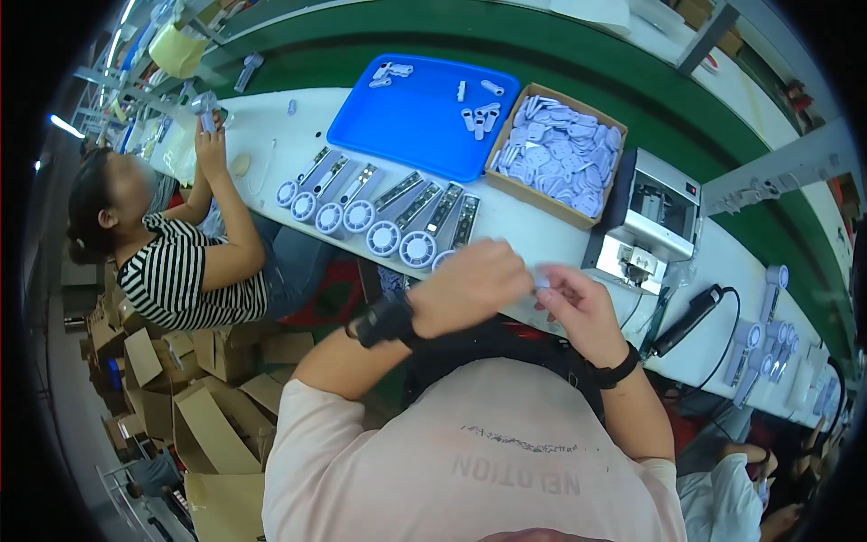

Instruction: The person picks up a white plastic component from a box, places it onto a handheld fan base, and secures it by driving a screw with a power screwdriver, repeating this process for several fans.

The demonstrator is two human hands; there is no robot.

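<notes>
Partly, the right hand (582,312) hides a pale piece (542,282).

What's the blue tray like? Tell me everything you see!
The blue tray is a shallow rectangle with rounded corners and a raised rim, and looks like plastic. It lies flat on the white table, beyond a row of lilac fans and left of the cardboard box; I can't tell whether tray and box touch. Small lilac pieces rest in it, some near its far left corner, others toward the right. Neither hand touches it.
</notes>
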